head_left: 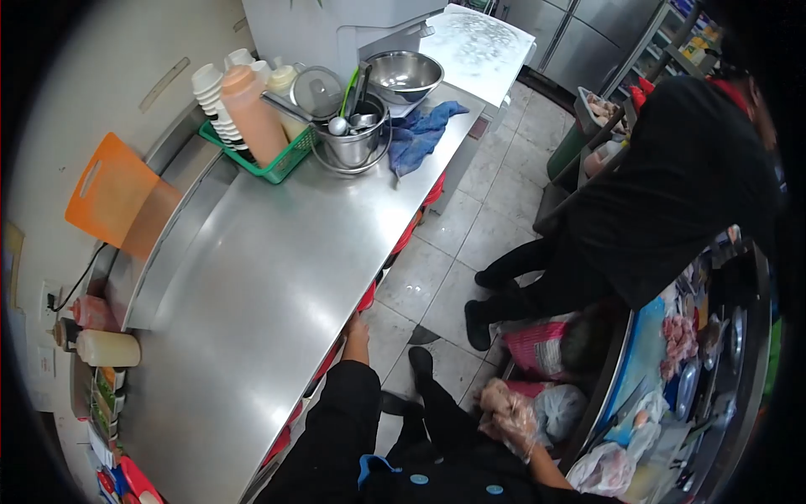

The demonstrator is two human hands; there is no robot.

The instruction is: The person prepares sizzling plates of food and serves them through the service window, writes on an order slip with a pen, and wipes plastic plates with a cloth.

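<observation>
My left hand [358, 326] reaches down at the front edge of the steel table [227, 328], beside red items [367, 296] under the top. Its fingers are mostly hidden, so whether it holds anything is unclear. My right hand [509, 420] wears a loose clear plastic glove and is held low in front of my body, fingers curled closed. What is inside the fingers, if anything, cannot be made out. Just beyond it lie a pale plastic bag [561, 412] and a pink-and-white sack [537, 344].
A green basket [277, 174] with bottles and cups, a steel pot of utensils [351, 144], a steel bowl [405, 76] and a blue cloth [424, 134] occupy the table's far end. A person in black [663, 193] bends at the right, by a counter with meat [678, 340].
</observation>
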